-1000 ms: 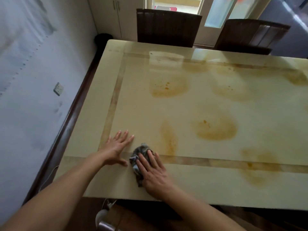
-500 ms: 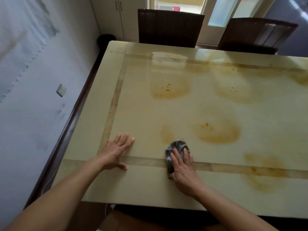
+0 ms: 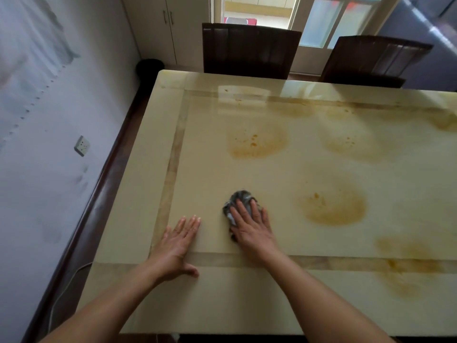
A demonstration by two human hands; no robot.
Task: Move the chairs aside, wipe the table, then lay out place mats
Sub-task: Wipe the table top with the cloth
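A glossy cream table (image 3: 309, 305) with a tan inlaid border carries several orange-brown stains, the nearest one (image 3: 333, 206) to the right of my hands. My right hand (image 3: 252, 229) presses flat with straight fingers on a crumpled grey cloth (image 3: 238, 199), which shows past my fingertips. My left hand (image 3: 178, 246) rests flat on the tabletop, palm down, just left of the cloth, near the left border strip. Two dark brown chairs stand at the far edge, one (image 3: 249, 49) at centre and one (image 3: 376, 60) to the right.
A white wall with a socket (image 3: 82, 145) runs close along the table's left side, above a dark wooden ledge (image 3: 99, 189). A black round object (image 3: 149, 66) sits in the far corner. Cabinet doors and a glazed door lie behind the chairs.
My right hand has slid the cloth to the right, then forward and back left, off the near border strip into the inner panel. My left hand has stayed planted.
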